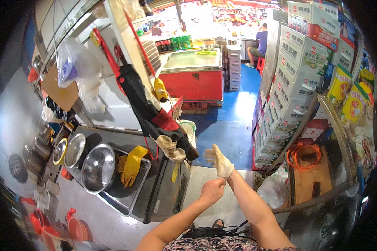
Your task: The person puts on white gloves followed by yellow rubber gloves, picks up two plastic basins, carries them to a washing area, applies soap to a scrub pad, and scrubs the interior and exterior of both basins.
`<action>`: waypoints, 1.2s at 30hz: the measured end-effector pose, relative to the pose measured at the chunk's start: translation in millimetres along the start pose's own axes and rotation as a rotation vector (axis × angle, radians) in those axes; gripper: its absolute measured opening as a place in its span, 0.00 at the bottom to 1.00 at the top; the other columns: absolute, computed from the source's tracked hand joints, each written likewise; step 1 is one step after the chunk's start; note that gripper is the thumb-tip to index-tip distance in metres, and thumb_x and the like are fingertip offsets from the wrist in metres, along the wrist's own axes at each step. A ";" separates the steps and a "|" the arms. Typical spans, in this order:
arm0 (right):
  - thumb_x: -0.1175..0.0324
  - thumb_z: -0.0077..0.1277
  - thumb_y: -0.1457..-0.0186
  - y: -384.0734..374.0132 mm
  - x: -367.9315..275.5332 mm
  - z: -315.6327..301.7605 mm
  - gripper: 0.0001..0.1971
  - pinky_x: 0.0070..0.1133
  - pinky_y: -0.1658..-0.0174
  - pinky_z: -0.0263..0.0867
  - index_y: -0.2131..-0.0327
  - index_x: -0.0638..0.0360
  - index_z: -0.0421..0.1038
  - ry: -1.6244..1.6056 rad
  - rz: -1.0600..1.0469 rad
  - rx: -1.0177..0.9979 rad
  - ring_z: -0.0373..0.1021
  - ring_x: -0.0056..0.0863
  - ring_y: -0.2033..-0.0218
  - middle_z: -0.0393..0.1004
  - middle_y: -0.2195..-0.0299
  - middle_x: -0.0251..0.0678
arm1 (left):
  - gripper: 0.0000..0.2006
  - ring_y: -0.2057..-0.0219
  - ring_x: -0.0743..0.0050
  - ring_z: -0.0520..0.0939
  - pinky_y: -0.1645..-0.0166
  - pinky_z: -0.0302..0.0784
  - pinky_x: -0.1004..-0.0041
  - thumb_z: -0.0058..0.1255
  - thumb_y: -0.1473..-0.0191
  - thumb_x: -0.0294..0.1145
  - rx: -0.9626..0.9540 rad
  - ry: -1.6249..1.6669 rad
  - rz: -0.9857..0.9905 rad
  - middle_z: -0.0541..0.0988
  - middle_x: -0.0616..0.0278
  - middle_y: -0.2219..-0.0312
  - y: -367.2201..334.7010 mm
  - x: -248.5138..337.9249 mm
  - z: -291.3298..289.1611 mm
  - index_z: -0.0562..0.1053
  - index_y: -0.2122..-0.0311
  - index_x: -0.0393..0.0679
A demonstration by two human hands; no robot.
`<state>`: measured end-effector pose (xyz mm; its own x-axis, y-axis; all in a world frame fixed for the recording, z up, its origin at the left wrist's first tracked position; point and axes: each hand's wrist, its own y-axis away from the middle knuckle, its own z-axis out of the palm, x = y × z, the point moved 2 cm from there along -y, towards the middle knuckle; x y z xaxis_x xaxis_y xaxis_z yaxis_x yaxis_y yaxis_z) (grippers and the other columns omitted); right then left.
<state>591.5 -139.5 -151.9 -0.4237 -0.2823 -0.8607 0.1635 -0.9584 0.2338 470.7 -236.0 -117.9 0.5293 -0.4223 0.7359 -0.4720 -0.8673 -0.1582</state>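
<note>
A whitish work glove (225, 167) covers my right hand (220, 161), which is raised with its fingers spread and holds nothing. My bare left hand (212, 192) is closed at the right wrist, pinching the glove's cuff. Just left of the gloved hand, another pale glove (171, 149) lies against the lower end of a hanging black and red apron (140, 96). Yellow rubber gloves (134, 166) rest on a metal tray (134, 201) on the dark counter further left.
Steel bowls (98, 168) stand beside the tray. Stacked cartons (289, 79) line the right side, above a wooden board (312, 180) with an orange hose (303, 157). A red chest freezer (190, 85) stands ahead by the blue floor (226, 138). A person (259, 44) sits far back.
</note>
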 end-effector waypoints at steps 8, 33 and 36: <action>0.33 0.49 0.40 -34.6 6.0 -37.9 0.44 0.35 0.38 0.55 0.29 0.44 0.49 -0.056 -0.013 0.156 0.55 0.48 0.35 0.49 0.29 0.41 | 0.12 0.68 0.43 0.81 0.64 0.77 0.54 0.56 0.41 0.38 0.142 -0.145 0.102 0.80 0.50 0.67 -36.8 30.0 2.1 0.75 0.65 0.39; 0.58 0.57 0.40 -118.5 -50.6 97.4 0.34 0.33 0.37 0.58 0.33 0.58 0.61 0.487 -0.253 0.135 0.66 0.29 0.40 0.69 0.39 0.38 | 0.06 0.67 0.42 0.78 0.63 0.74 0.53 0.52 0.47 0.28 0.021 0.273 0.348 0.75 0.49 0.74 -72.8 -69.9 -87.9 0.71 0.71 0.38; 0.59 0.55 0.37 -146.9 -62.4 72.6 0.29 0.30 0.42 0.63 0.36 0.57 0.64 0.449 -0.143 0.120 0.71 0.30 0.45 0.75 0.44 0.39 | 0.07 0.65 0.45 0.80 0.62 0.75 0.55 0.52 0.44 0.31 0.107 0.247 -0.005 0.77 0.48 0.71 -83.7 -139.4 -146.3 0.74 0.68 0.38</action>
<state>529.2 15.9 -99.8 -0.0042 -0.1273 -0.9919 0.0167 -0.9917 0.1272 333.2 -65.9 -111.0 0.3372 -0.3523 0.8730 -0.3861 -0.8975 -0.2130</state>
